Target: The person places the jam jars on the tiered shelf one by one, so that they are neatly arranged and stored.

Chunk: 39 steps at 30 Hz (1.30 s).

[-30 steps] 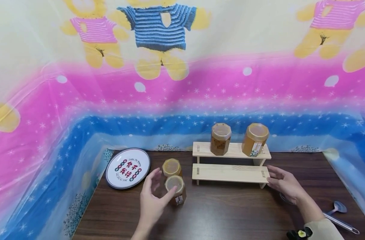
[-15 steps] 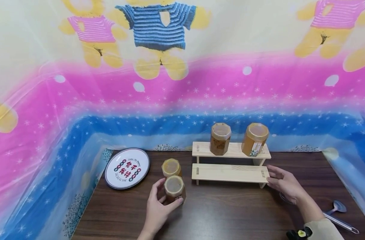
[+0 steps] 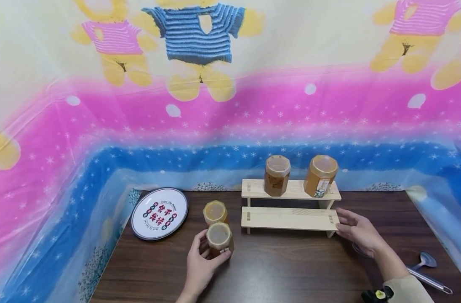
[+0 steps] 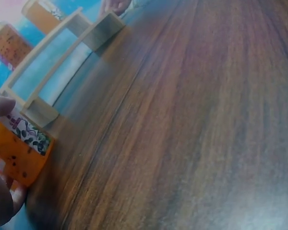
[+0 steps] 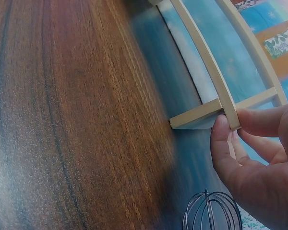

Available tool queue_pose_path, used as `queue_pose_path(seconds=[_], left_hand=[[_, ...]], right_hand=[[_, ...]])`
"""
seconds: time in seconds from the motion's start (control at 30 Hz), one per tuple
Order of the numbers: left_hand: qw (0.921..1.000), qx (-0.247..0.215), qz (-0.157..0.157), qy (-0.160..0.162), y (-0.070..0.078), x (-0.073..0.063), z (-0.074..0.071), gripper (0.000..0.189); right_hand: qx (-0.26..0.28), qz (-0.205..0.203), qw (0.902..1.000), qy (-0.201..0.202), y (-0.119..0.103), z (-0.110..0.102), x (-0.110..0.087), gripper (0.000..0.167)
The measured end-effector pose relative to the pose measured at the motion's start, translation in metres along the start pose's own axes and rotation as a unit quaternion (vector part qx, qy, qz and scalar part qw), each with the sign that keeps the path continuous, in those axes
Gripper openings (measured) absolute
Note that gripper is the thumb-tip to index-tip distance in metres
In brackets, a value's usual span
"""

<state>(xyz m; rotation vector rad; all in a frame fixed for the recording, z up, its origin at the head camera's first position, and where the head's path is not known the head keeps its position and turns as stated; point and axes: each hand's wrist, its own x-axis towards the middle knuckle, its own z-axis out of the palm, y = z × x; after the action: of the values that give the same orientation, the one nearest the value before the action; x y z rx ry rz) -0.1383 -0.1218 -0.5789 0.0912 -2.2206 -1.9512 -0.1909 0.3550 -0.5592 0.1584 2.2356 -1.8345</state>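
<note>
My left hand (image 3: 201,263) grips the front honey jar (image 3: 219,237), thumb on its near right side and fingers round the left. The jar is eight-sided with a pale lid; in the left wrist view its orange body (image 4: 19,153) shows dark specks and a leafy label. Just behind it stands a second jar (image 3: 215,211), partly hidden. On the right, my right hand (image 3: 357,231) pinches the end of the lower board of a two-step wooden rack (image 3: 291,219). Thumb and fingers meet round that board's end (image 5: 230,115) in the right wrist view.
Two more jars, a dark speckled one (image 3: 277,176) and an amber one (image 3: 321,176), stand on the rack's upper step. A white plate (image 3: 160,213) lies at the left. A wire whisk (image 5: 211,211) and a ladle (image 3: 427,260) lie right of the rack, near my right forearm.
My left hand has moved right and a little down and taken hold of the front jar, which stays in place. The right hand stays at the rack's end.
</note>
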Motion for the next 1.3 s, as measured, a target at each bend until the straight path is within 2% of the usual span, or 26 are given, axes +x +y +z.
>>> queue_pose_path(seconds=[0.3, 0.77, 1.03, 1.3], left_hand=[[0.9989, 0.032, 0.012, 0.033, -0.002, -0.003, 0.009, 0.087], [0.997, 0.031, 0.038, 0.06, -0.007, -0.004, 0.016, 0.084], [0.9958, 0.027, 0.053, 0.07, -0.01, -0.004, 0.019, 0.084], [0.9957, 0.032, 0.052, 0.07, -0.008, -0.002, 0.018, 0.084]], right_hand=[[-0.001, 0.0, 1.0, 0.002, 0.001, 0.001, 0.001, 0.068], [-0.005, 0.001, 1.0, 0.002, -0.001, 0.001, 0.0, 0.068], [-0.008, 0.002, 1.0, 0.003, 0.0, 0.001, 0.001, 0.068], [0.002, -0.005, 1.0, 0.001, 0.001, 0.001, 0.001, 0.069]])
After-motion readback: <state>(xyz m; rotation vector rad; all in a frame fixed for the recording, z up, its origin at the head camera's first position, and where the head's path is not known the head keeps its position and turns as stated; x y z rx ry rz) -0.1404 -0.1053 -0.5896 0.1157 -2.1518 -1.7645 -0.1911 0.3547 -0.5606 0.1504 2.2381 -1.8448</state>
